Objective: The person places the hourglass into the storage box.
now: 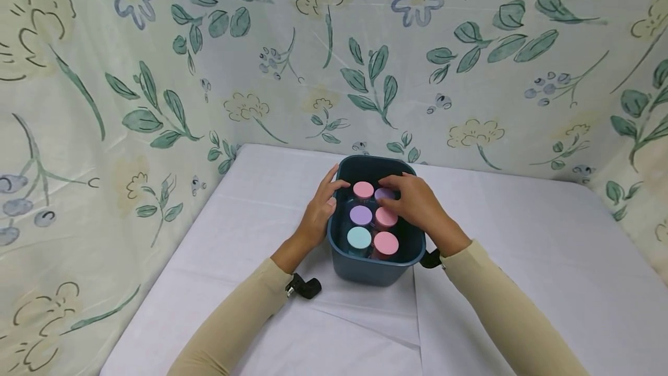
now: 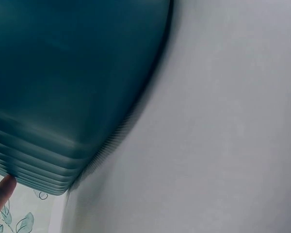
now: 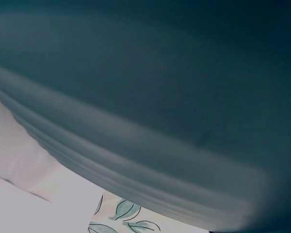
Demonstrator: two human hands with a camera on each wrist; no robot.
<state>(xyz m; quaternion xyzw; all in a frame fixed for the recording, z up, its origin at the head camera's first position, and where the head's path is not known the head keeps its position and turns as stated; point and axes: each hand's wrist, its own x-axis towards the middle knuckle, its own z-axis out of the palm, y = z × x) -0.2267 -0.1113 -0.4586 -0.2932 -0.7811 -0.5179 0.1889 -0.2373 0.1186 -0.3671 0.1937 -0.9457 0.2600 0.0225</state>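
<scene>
A dark teal plastic bin (image 1: pixel 365 271) holds several small jars with coloured lids, standing in two rows. My left hand (image 1: pixel 315 213) rests at the bin's left rim, fingers fairly straight and one reaching over the edge. In the left wrist view a fingertip (image 2: pixel 5 187) touches the ribbed rim. Reaching in over the right rim, my right hand (image 1: pixel 414 199) pinches a purple-lidded jar (image 1: pixel 384 194) in the far right of the group, its lid partly covered by the fingers. Around it are a pink-lidded jar (image 1: pixel 363 190), another purple lid (image 1: pixel 360 215) and a light blue lid (image 1: pixel 359 238).
The bin stands on a table with a white cloth (image 1: pixel 250 213). A floral curtain (image 1: pixel 292 74) hangs behind and along the left side. Black wrist camera mounts (image 1: pixel 305 287) sit under both sleeves, the right one close beside the bin's near right corner.
</scene>
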